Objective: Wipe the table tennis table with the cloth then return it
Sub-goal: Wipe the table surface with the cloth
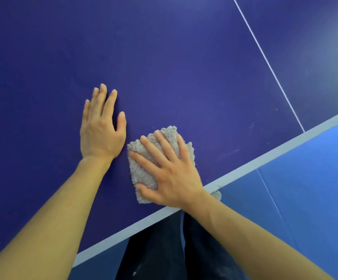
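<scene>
Wiping step, by the look of it. The right grip (170,174) lies flat on the cloth (142,172), fingers straight and spread, pressing down and not curled round it. The cloth is a folded grey fluffy pad on the counter (184,67), near the front edge and just beside the left grip (101,136). The left grip is palm down on bare counter, fingers straight, holding nothing; probably a brace.

To do this well:
- even palm pressure, so the whole pad stays in contact
- overlapping passes from the front edge out toward the white line (265,57)
- hold the fold together; a loose corner drags
- shift the bracing grip out of the lane first
- stop short of the edge band (245,164) so the pad doesn't slide off
- go over the faint scuffs (232,152) right of the pad

The surface is dark blue, matte, flat and hard, so the pad should glide. A pale band runs along the edge, and the thin white line heads away at upper right. Below the edge are a blue floor (315,178) and dark trousers (154,249). The cloth's return spot is not in view.
</scene>
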